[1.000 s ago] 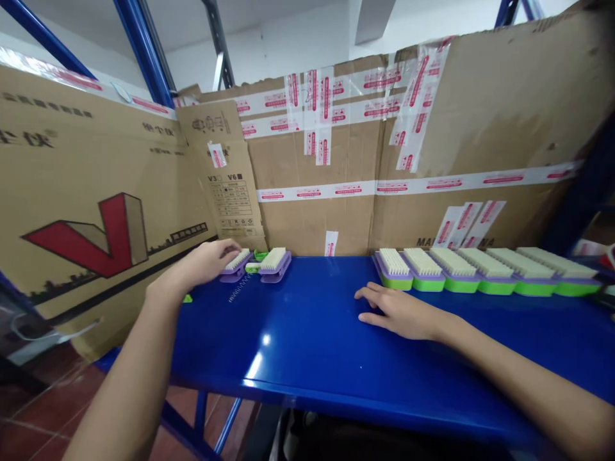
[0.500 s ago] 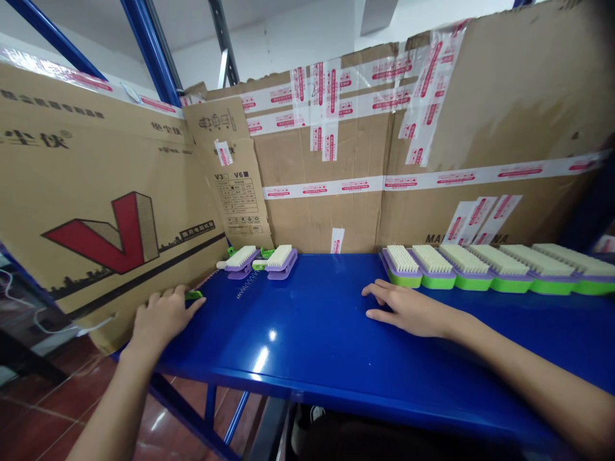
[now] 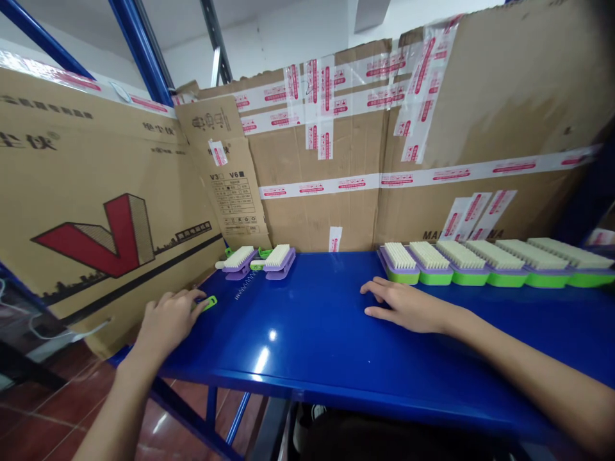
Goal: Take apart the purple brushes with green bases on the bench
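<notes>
Left hand (image 3: 169,320) has a green piece (image 3: 210,303) pinched, partly covered up; right hand (image 3: 408,305) is loose, near the brush row (image 3: 494,254).

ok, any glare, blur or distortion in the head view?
Head view: bright glare on the blue table between left hand and right hand, nearer the left; head view, top right: dark, blurry corner over the cardboard; head view, right edge: end brush looks stretched, likely lens distortion.
</notes>
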A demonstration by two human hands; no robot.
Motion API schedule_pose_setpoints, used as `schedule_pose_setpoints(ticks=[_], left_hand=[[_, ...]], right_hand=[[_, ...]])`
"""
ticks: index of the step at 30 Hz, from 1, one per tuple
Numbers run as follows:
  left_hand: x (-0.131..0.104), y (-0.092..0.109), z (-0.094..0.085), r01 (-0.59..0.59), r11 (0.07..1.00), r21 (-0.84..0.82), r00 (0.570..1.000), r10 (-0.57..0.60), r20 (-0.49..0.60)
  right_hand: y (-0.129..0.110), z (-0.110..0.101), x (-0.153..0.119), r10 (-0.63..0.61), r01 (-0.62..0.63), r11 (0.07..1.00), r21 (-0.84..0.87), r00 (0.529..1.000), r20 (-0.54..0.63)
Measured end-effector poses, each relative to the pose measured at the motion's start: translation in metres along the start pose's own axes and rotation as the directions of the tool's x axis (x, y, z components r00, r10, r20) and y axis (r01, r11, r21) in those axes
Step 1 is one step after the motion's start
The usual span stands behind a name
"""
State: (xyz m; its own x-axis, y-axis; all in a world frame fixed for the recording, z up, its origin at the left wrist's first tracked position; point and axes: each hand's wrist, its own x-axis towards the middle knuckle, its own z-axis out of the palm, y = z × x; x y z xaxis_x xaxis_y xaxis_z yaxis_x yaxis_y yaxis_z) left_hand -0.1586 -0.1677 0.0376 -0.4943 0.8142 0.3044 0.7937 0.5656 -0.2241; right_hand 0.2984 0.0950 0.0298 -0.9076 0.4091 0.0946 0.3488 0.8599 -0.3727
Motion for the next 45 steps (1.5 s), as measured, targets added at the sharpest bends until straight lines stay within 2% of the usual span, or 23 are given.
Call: schedule_pose_setpoints(ticks=[3, 6, 9, 13, 15, 18, 21, 23, 26, 32, 37, 45], left_hand=[[-0.005, 0.013, -0.013, -0.031, 0.998, -0.058, 0.998, 0.034, 0.049], [-0.007, 0.015, -0.018, -0.051, 0.987, -0.149, 0.999, 0.053, 0.006], [-0.003, 0.003, -0.012, -0.059, 0.989, -0.135, 0.997, 0.052, -0.054], [0.004, -0.018, 0.003, -0.101, 0.986, -0.135, 0.991, 0.111, 0.070], [0.005, -0.026, 0.009, -0.102, 0.982, -0.156, 0.990, 0.116, 0.082], [0.003, -0.037, 0.015, -0.087, 0.982, -0.170, 0.991, 0.102, 0.084], [0.006, -0.048, 0.020, -0.009, 0.981, -0.192, 0.987, 0.040, 0.158], [0.014, -0.055, 0.023, 0.086, 0.983, -0.160, 0.973, -0.048, 0.224], [0.034, -0.058, 0.027, 0.128, 0.988, -0.091, 0.969, -0.105, 0.222], [0.081, -0.048, 0.023, 0.107, 0.994, -0.039, 0.966, -0.094, 0.242], [0.104, -0.043, 0.017, 0.120, 0.991, -0.050, 0.947, -0.100, 0.304], [0.122, -0.032, 0.016, 0.081, 0.989, -0.120, 0.981, -0.058, 0.185]], right_hand=[[0.001, 0.001, 0.000, 0.005, -0.005, 1.000, 0.001, 1.000, -0.008], [0.002, 0.001, 0.000, -0.005, 0.005, 1.000, 0.004, 1.000, -0.005], [0.002, 0.001, 0.000, -0.008, 0.008, 1.000, 0.006, 1.000, -0.005], [0.000, 0.001, 0.000, 0.009, -0.009, 1.000, 0.003, 1.000, -0.008], [0.000, 0.000, 0.000, 0.007, -0.007, 1.000, 0.002, 1.000, -0.008], [0.000, 0.001, 0.000, -0.006, 0.006, 1.000, 0.004, 1.000, -0.016], [0.002, 0.001, 0.000, -0.007, 0.008, 1.000, 0.001, 1.000, -0.019], [0.003, 0.001, 0.000, -0.008, 0.008, 1.000, -0.003, 1.000, -0.014], [0.002, 0.001, 0.000, -0.007, 0.007, 1.000, -0.011, 1.000, -0.002], [0.001, 0.000, 0.000, -0.004, 0.004, 1.000, -0.010, 1.000, 0.000], [0.003, 0.001, -0.001, -0.006, 0.006, 1.000, -0.003, 1.000, -0.012], [0.001, 0.001, -0.001, -0.001, 0.001, 1.000, -0.021, 1.000, 0.006]])
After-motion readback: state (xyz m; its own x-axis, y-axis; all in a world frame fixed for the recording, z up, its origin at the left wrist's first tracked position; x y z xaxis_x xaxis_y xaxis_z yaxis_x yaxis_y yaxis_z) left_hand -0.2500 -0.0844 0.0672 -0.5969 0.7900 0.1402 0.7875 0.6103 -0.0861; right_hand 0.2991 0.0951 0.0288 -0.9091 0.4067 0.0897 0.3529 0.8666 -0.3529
